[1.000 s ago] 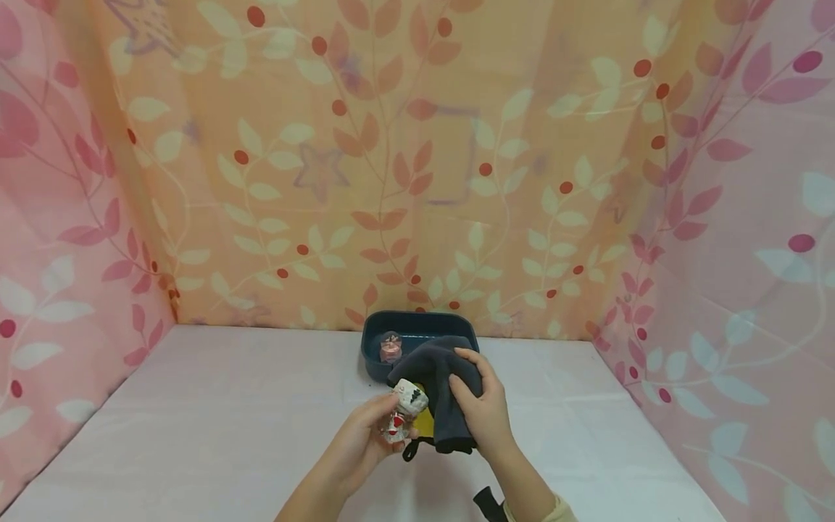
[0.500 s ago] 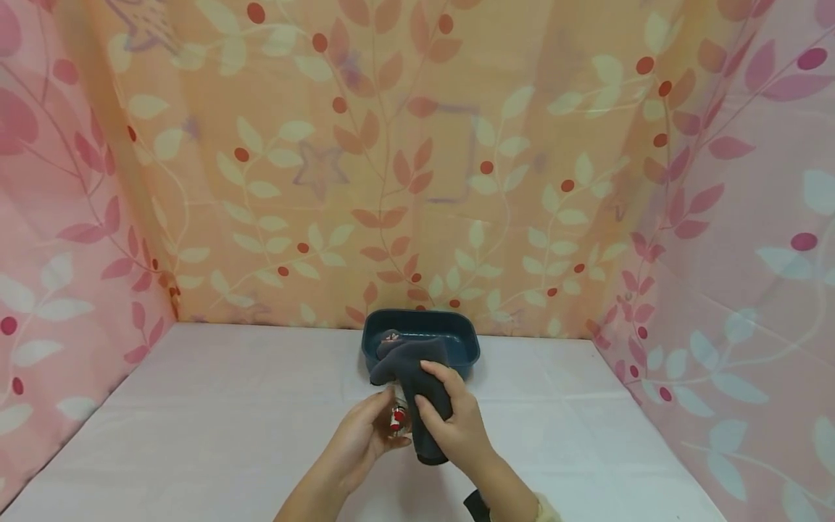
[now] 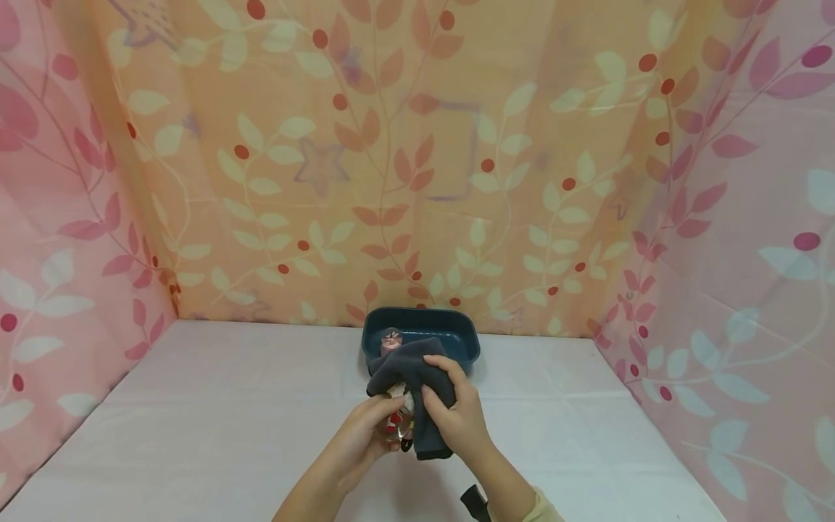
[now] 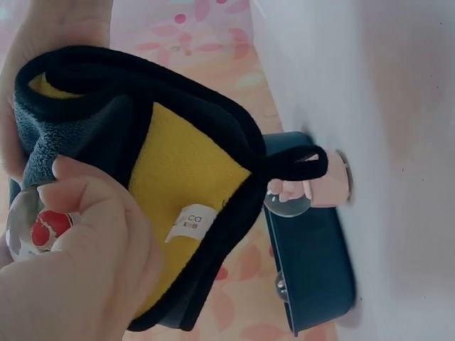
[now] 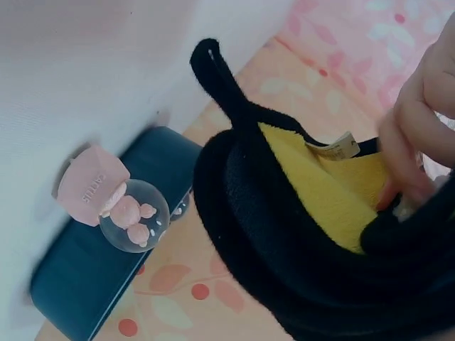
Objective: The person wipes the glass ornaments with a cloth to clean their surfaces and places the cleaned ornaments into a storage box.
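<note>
Ornament (image 3: 394, 422): located in the left hand (image 3: 362, 438), above the table (image 3: 196, 420) and on the near side of the tray (image 4: 313, 266), its top partly covered by the cloth (image 3: 430, 433). Body clear with red detail.

Surroundings, by size. Curtain (image 3: 417, 145): leaf print, orange at the back, pink at both sides. Table: white covering. Tray: dark blue, at the far side of the table, near the curtain. Cloth: dark grey with a yellow face and black edging; in the head view it obstructs sight of the tray's front and part of the ornament. Pink globe (image 5: 91, 186): upright on the table, just beside the tray's front wall, as both wrist views show. Second globe (image 3: 391, 341): inside the tray, toward its left end, lower part hidden. Loop (image 4: 293, 168): black, at a corner of the cloth. Label (image 4: 192, 222): white, on the yellow face.

Fingers. Right hand (image 3: 457, 417): thumb and index finger apart, cloth gripped between them. Left hand: thumb and fingers curled, clamped on the ornament; its fingertips blur in the right wrist view. Contact between cloth and tray: cannot tell.
</note>
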`<state>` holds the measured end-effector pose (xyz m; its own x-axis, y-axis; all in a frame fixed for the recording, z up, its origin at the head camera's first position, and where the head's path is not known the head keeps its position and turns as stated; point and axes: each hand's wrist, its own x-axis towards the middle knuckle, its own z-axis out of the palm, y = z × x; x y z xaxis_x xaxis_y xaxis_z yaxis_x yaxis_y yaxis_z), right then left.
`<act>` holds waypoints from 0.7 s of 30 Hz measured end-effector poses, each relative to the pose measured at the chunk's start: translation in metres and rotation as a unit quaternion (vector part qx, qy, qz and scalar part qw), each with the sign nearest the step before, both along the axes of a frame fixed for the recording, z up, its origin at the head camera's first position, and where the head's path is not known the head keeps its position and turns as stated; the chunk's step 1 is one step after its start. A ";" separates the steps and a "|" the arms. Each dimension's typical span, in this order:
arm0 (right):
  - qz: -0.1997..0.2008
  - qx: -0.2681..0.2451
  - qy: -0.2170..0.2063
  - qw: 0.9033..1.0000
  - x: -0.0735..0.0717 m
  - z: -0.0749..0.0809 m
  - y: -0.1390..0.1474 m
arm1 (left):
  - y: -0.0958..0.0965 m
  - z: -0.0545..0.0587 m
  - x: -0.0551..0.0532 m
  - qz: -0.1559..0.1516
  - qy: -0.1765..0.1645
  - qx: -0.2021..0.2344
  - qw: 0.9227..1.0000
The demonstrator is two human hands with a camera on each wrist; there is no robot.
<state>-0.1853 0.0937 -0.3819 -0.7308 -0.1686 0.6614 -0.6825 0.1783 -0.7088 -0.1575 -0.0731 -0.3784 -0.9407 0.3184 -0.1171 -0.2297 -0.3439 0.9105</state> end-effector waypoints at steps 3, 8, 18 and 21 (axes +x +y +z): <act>-0.004 -0.020 -0.058 0.998 -0.002 0.001 0.004 | 0.000 0.001 0.000 -0.006 -0.014 -0.003 1.000; 0.002 -0.064 -0.150 0.987 -0.006 0.000 0.012 | 0.000 0.002 0.000 -0.012 -0.026 0.005 1.000; -0.043 -0.135 -0.194 0.971 -0.006 0.002 0.024 | -0.003 0.000 -0.001 0.004 -0.013 -0.013 1.000; -0.064 -0.146 -0.173 0.972 -0.002 0.004 0.023 | -0.002 0.001 0.000 0.018 -0.010 -0.031 0.999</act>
<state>-0.1876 0.1169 -0.3780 -0.9209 0.0966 0.3778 -0.3793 0.0027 -0.9253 -0.1575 -0.0748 -0.3775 -0.9483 0.2767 -0.1553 -0.2377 -0.2955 0.9253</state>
